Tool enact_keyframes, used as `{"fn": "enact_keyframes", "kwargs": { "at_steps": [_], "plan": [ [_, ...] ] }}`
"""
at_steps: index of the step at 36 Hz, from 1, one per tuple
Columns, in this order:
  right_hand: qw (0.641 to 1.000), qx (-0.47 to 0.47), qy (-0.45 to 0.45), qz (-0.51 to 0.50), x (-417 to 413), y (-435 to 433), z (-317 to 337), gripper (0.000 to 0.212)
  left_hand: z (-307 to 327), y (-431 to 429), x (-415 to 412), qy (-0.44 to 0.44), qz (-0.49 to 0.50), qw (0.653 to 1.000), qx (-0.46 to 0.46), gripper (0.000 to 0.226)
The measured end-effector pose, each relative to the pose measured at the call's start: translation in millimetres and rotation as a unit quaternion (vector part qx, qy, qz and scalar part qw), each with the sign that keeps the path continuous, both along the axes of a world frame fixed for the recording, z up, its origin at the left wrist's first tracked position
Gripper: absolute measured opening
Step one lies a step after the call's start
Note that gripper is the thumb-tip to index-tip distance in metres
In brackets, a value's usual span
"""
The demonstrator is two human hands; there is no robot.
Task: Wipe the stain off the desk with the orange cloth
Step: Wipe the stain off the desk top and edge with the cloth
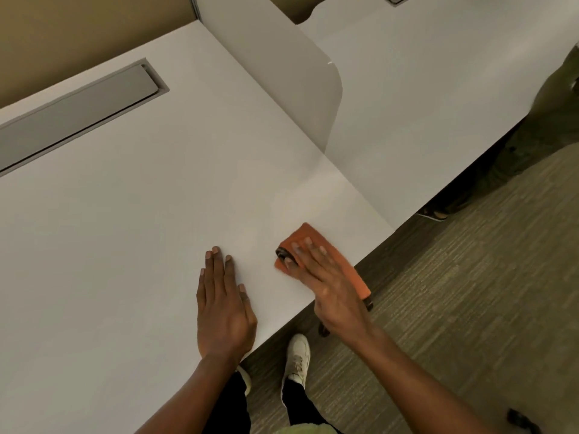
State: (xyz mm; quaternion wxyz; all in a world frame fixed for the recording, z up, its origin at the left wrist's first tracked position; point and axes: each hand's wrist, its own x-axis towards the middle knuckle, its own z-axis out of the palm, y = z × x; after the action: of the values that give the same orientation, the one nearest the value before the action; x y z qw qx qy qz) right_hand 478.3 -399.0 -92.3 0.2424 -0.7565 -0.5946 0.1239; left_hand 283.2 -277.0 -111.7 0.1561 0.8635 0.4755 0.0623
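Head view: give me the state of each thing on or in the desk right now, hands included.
orange cloth: folded, flat on the desk near its front edge, under the right hand
right hand: open, pressing the cloth
left hand: open, palm flat on the desk
stain: none visible
cable-tray lid: closed
desk: white

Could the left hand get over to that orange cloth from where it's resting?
Probably yes. The left hand lies flat on the white desk, with only bare desktop between it and the orange cloth. The right hand already presses on the cloth, though.
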Motion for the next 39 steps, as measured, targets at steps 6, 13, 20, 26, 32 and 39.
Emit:
{"fn": "enact_keyframes", "kwargs": {
  "at_steps": [6, 13, 20, 26, 32, 39],
  "plan": [
    [0.993, -0.02, -0.017, -0.115, 93, 61, 10, 0.08, 1, 0, 0, -0.008, -0.002, 1.0, -0.003, 0.063],
    [0.989, -0.03, 0.029, -0.139, 106, 136, 11, 0.078, -2, 0, -1, 0.006, 0.001, 1.0, 0.008, 0.062],
    [0.998, -0.019, 0.061, 0.018, 36, 150, 10, 0.082, 0, -1, 0, 0.008, -0.001, 1.0, 0.008, 0.062],
    [0.992, -0.022, 0.028, 0.123, -24, 104, 9, 0.087, 3, 1, -1, -0.005, -0.003, 1.0, -0.01, 0.062],
    [0.994, -0.019, -0.01, 0.108, -13, 24, 1, 0.103, 1, 0, -3, -0.001, -0.008, 1.0, -0.003, 0.062],
    [0.997, -0.038, -0.044, -0.054, 78, 68, 12, 0.089, 2, 0, -3, -0.007, -0.005, 1.0, -0.004, 0.062]
  ]
}}
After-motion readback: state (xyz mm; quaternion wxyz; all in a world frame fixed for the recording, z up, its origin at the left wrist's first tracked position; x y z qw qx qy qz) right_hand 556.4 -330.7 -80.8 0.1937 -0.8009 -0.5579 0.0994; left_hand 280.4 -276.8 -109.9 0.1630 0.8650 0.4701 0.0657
